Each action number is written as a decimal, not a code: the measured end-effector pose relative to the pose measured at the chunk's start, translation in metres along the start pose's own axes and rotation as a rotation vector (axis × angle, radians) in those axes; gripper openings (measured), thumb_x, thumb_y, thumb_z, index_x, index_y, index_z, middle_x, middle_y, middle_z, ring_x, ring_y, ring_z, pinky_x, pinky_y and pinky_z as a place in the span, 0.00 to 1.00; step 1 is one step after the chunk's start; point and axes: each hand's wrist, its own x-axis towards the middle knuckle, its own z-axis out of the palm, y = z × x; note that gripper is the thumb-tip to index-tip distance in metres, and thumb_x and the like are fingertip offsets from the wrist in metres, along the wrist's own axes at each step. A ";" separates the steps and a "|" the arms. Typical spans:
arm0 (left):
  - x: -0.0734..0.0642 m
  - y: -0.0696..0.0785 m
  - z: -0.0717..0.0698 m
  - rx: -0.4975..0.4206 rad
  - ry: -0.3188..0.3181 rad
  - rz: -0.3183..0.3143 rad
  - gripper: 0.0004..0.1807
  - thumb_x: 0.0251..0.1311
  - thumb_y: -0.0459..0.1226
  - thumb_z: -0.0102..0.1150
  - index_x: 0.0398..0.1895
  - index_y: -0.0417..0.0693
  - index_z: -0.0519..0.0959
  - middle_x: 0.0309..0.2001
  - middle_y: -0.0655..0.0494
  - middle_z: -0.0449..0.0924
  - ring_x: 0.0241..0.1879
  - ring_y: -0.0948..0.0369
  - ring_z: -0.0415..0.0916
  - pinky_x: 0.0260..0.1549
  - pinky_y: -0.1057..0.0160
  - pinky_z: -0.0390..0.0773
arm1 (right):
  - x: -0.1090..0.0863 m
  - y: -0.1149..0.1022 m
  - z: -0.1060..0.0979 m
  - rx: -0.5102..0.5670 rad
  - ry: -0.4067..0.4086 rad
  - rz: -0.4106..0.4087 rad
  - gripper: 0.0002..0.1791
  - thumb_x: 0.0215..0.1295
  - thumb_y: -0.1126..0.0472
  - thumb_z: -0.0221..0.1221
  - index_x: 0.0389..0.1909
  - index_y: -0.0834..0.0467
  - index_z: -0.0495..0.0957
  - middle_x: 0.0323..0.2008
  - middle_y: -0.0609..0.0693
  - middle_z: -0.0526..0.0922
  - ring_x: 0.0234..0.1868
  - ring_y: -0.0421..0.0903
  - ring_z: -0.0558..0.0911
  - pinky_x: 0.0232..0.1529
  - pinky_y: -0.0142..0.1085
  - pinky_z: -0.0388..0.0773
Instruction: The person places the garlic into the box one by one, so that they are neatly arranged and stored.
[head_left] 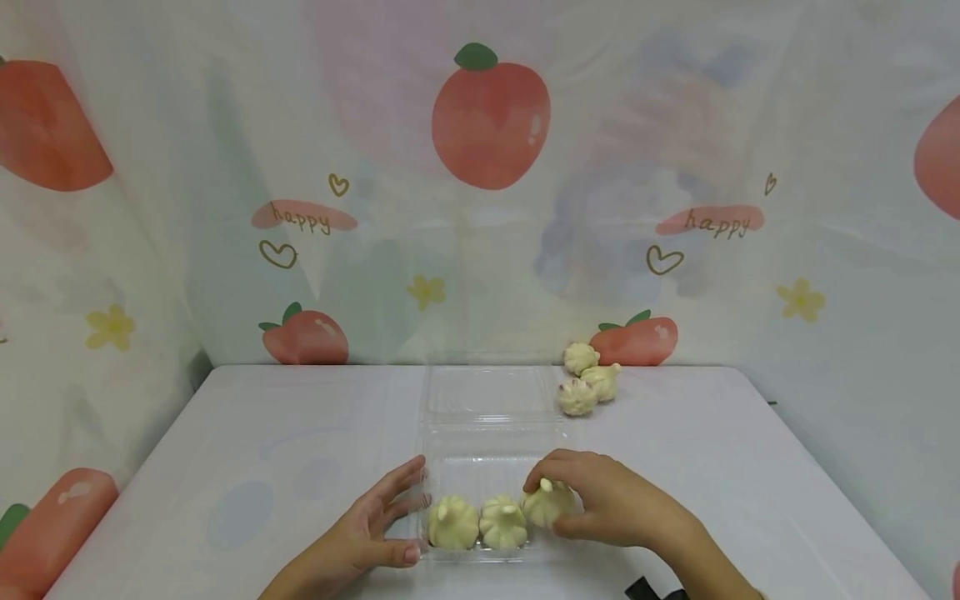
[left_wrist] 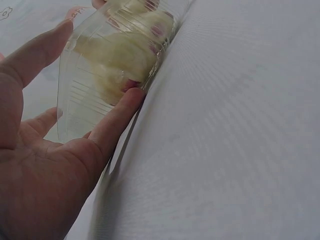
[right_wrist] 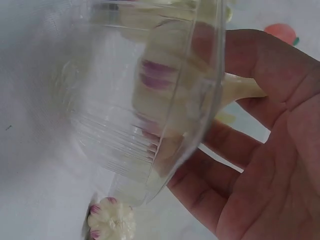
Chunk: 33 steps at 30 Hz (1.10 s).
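A clear plastic clamshell box lies on the table with its lid folded back. Two pale garlic bulbs sit side by side along its near edge, a left one and a middle one. My right hand grips a third garlic bulb at the box's right end; through the clear wall in the right wrist view, this bulb shows purple marks. With fingers mostly straight, my left hand rests against the box's left side, a fingertip low on the wall in the left wrist view.
Three more garlic bulbs are clustered at the back of the white table, right of the lid. A black object shows at the bottom edge near my right forearm. A fruit-printed curtain hangs behind the table.
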 end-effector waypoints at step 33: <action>0.000 0.001 0.001 0.001 -0.005 0.000 0.53 0.62 0.34 0.66 0.81 0.57 0.42 0.80 0.41 0.34 0.76 0.41 0.46 0.62 0.45 0.71 | 0.000 0.000 0.001 0.055 -0.045 0.024 0.20 0.55 0.60 0.70 0.47 0.39 0.80 0.47 0.30 0.80 0.46 0.37 0.78 0.48 0.37 0.76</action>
